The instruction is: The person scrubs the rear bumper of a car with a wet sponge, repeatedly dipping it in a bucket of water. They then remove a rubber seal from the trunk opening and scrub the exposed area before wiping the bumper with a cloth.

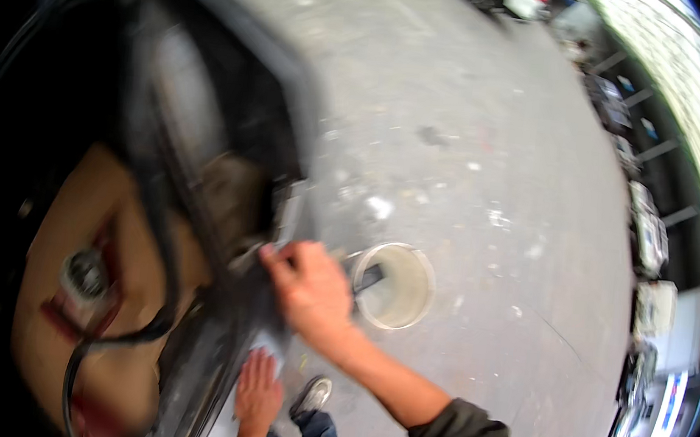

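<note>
Right hand (313, 287) fisted around dark-handled tool (365, 278), pressed to edge of dark vehicle panel (207, 357). Left hand (257, 392) flat, fingers spread on pale cloth (268, 345) lower on panel. Round white bucket (397, 286) just beside right hand, on speckled grey concrete floor (477, 146), wide and open rightward. Tool tip blurred; shoe (313, 395) below.

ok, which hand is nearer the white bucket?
Right. The right hand is beside the white bucket, at its left rim. The left hand is lower down, pressed on the car panel.
</note>
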Available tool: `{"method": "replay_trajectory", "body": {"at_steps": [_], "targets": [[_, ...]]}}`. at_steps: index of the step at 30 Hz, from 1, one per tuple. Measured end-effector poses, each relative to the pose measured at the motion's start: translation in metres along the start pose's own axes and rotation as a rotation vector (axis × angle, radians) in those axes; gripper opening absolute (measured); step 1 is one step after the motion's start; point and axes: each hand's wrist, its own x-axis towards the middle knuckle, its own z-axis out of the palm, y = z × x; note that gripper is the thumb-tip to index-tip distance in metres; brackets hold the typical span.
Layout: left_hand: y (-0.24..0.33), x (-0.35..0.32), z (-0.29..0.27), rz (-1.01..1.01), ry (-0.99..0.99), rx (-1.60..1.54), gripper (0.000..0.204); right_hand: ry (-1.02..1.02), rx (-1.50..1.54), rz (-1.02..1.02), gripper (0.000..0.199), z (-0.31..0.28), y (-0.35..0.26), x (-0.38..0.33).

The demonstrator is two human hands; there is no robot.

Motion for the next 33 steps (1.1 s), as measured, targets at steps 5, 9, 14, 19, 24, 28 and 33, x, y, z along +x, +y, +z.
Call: {"method": "replay_trajectory", "body": {"at_steps": [5,9,14,19,24,28,33], "targets": [[0.021,0.002,-0.009,0.034,-0.070,0.019,0.065,-0.062,-0.032,0.055,0.042,0.007,0.008,-0.012],[0.021,0.003,-0.012,0.071,-0.034,0.041,0.065,-0.032,-0.034,0.029,0.040,-0.001,0.019,-0.023],[0.005,0.003,-0.003,0.032,0.040,0.048,0.061,-0.042,-0.053,-0.006,0.039,0.009,-0.002,0.004],[0.008,0.005,-0.006,0.057,0.005,0.069,0.065,-0.010,-0.036,-0.001,0.040,0.004,0.014,-0.010],[0.007,0.002,-0.005,0.056,-0.004,0.058,0.062,-0.034,-0.028,-0.007,0.039,0.013,-0.005,-0.006],[0.008,0.002,-0.008,0.049,-0.003,0.035,0.063,-0.073,0.045,-0.063,0.037,0.015,-0.003,-0.022],[0.007,0.002,-0.007,0.035,-0.003,0.039,0.064,0.005,0.087,0.060,0.042,0.007,-0.006,-0.023]]}}
